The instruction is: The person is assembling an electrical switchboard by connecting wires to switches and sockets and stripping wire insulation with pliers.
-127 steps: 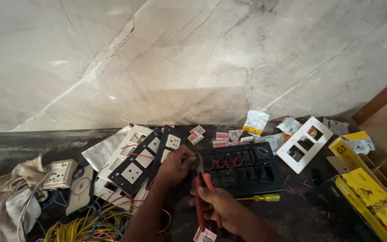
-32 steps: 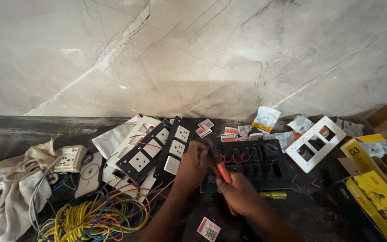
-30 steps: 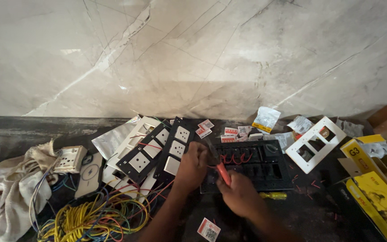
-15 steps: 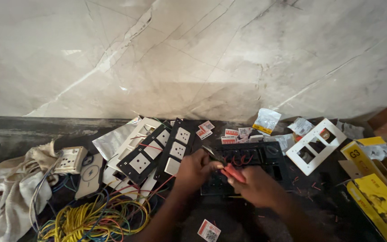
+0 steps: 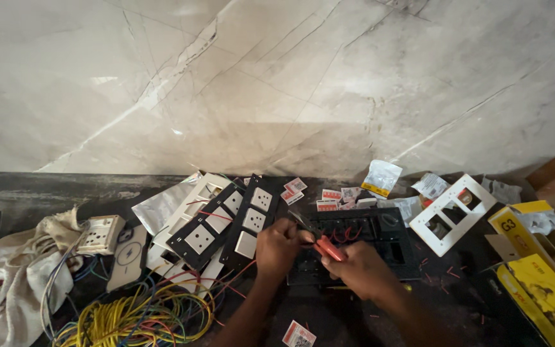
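A black switch-board frame [image 5: 380, 241] with red wires lies on the dark floor in front of me. My right hand [image 5: 361, 271] grips red-handled pliers [image 5: 324, 244], whose jaws point up-left over the frame's left end. My left hand [image 5: 279, 244] rests at that same end, fingers curled at the pliers' tip; what they pinch is too small to tell. A yellow-handled screwdriver is mostly hidden under my right forearm.
Black plates with white sockets [image 5: 226, 222] lie to the left, beside a white socket box [image 5: 100, 234], a cloth [image 5: 14, 283] and coiled yellow wires [image 5: 136, 318]. A white plate frame [image 5: 452, 212], small packets [image 5: 380, 177] and yellow cartons [image 5: 537, 270] sit at the right. A marble wall [image 5: 277, 83] rises behind.
My view has shifted down and left since the oldest frame. My right hand has tilted the pliers from upright to pointing up-left, and both hands have closed in at the frame's left end.
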